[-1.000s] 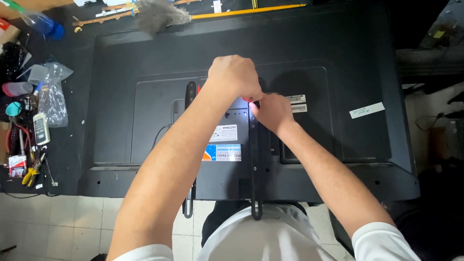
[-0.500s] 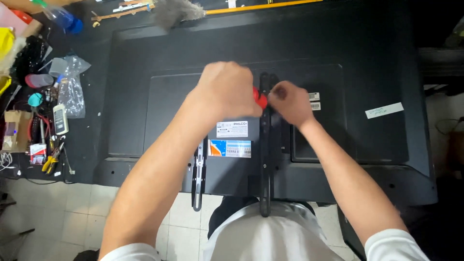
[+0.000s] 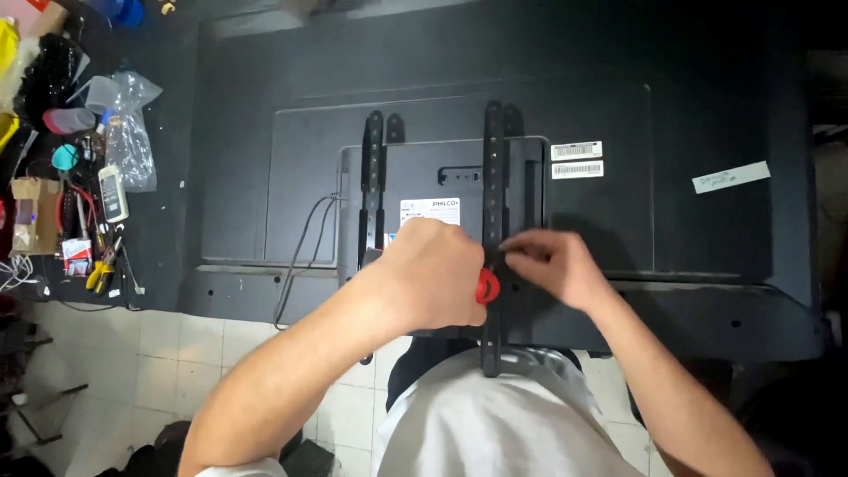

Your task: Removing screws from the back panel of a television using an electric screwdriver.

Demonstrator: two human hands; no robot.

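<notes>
A large black television lies face down on a dark bench, its back panel up. Two black slotted mounting brackets run across the back: the left bracket and the right bracket. My left hand is closed around a red-handled screwdriver, whose tip is hidden against the lower part of the right bracket. My right hand pinches that bracket just beside the tool, fingers together on the metal.
At the left edge lies a heap of small tools, pliers, a plastic bag and a small cardboard box. A thin black cable hangs off the television's near edge. White floor tiles show below the bench.
Both hands have moved from the upper part of the right bracket down to its lower end near me. The view has shifted, showing more of the television's back.
</notes>
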